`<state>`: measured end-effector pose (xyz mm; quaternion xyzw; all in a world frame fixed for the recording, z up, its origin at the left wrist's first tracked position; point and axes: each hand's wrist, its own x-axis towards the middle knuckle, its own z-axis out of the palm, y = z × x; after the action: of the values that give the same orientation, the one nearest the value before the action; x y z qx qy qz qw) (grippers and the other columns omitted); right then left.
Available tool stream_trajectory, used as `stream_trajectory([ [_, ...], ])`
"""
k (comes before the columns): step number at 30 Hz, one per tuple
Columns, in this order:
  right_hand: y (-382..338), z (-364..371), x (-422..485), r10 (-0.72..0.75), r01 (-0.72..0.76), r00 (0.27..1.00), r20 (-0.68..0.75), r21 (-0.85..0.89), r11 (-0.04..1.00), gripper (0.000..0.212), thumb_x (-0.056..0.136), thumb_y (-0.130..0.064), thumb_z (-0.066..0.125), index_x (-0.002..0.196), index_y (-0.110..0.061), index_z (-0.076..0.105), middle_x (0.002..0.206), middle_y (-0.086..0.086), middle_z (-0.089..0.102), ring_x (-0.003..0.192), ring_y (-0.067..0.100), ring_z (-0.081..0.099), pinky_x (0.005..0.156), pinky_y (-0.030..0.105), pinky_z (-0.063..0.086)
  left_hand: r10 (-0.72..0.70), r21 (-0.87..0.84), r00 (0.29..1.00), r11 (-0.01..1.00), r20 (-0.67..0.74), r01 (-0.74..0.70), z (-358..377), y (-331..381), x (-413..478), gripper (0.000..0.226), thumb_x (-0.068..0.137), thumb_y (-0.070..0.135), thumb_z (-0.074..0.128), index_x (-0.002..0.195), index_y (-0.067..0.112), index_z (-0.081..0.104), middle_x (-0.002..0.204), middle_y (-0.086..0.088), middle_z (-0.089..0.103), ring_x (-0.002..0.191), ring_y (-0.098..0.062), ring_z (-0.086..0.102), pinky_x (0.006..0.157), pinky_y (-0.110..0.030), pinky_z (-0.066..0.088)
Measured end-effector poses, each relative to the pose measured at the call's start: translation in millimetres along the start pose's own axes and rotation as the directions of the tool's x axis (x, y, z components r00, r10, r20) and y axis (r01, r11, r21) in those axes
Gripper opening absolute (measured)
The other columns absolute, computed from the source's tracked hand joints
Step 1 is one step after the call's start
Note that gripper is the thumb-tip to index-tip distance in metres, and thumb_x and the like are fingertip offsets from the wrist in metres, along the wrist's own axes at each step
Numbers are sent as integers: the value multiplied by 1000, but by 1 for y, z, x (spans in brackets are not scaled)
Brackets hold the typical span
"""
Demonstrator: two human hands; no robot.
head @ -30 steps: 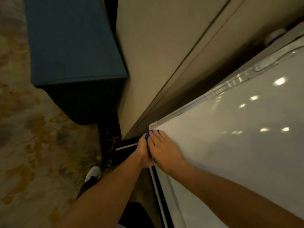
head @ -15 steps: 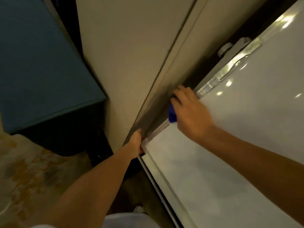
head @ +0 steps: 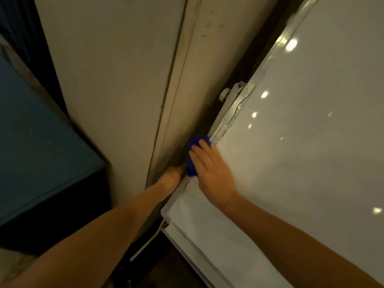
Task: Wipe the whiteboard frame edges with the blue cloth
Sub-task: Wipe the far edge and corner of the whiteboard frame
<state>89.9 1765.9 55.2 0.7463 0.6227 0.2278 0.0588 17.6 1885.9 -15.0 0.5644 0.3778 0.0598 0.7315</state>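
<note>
At frame centre, the blue cloth (head: 195, 155), gripped by right hand (head: 212, 171) fingers (head: 198, 156), has been slid up the whiteboard frame (head: 225, 121); left hand (head: 171, 179) grip cannot be told.

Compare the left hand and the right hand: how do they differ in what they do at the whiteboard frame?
The right hand lies over the whiteboard edge and presses the blue cloth on the frame; the left hand holds no cloth. The right hand shows its back in full; the left hand is partly hidden behind the frame. Both are bare and touch the same edge.
</note>
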Motion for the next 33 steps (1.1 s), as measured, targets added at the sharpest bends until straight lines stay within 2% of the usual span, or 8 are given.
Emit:
stream_trajectory([
  [3,-16,5,-6,-103,104,989,108,-4,995,73,73,-13,81,140,-11,51,147,12,49,141,31,37,119,44,11,126,157,989,978,71,-136,-9,-6,-3,27,100,22,41,102,9,64,109,-16,65,97,-27,63,87,-25,47],
  [8,50,-17,22,158,-130,959,-237,128,983,75,67,0,82,135,-9,54,141,13,55,138,31,41,119,44,21,140,241,989,960,39,-145,-8,-3,3,39,96,48,42,111,19,63,105,-5,66,96,-22,63,86,-36,47],
  [11,15,1,10,91,-57,974,-209,164,985,68,66,3,83,129,-7,60,136,15,59,134,34,47,116,48,29,277,257,958,923,72,-286,-3,2,0,28,99,29,43,87,17,64,85,0,63,82,-17,59,81,-35,45],
  [15,20,0,9,-3,21,984,-178,101,995,73,63,2,85,130,-9,60,136,13,59,135,32,46,116,46,24,301,343,944,880,133,-328,-5,10,-3,31,102,30,38,103,14,64,94,8,60,84,-7,55,72,-12,41],
  [18,44,-12,14,215,-180,932,-293,144,973,68,74,-1,78,137,-10,52,143,12,53,142,29,35,121,42,19,288,442,936,826,201,-349,-2,16,-11,49,97,56,32,106,19,63,98,-1,67,87,-15,64,73,-27,50],
  [21,6,3,5,128,-92,949,-287,137,986,62,73,3,78,131,-6,58,138,15,57,138,35,40,116,48,28,330,474,909,777,254,-415,0,19,-11,33,101,38,37,108,15,59,100,-9,67,91,-24,65,89,-44,53],
  [28,53,-30,17,281,-247,896,-343,142,959,65,78,-4,76,137,-10,51,143,12,52,143,32,33,118,47,24,319,538,909,733,268,-416,-4,17,-2,35,100,48,32,100,22,56,96,-4,66,84,-16,65,82,-34,56],
  [33,12,-9,-1,7,3,974,-226,46,999,58,74,-7,81,129,-11,63,138,10,58,139,34,40,116,47,30,423,549,850,649,315,-526,-7,32,-7,19,100,31,44,89,25,60,79,-1,67,69,-14,64,67,-30,56],
])
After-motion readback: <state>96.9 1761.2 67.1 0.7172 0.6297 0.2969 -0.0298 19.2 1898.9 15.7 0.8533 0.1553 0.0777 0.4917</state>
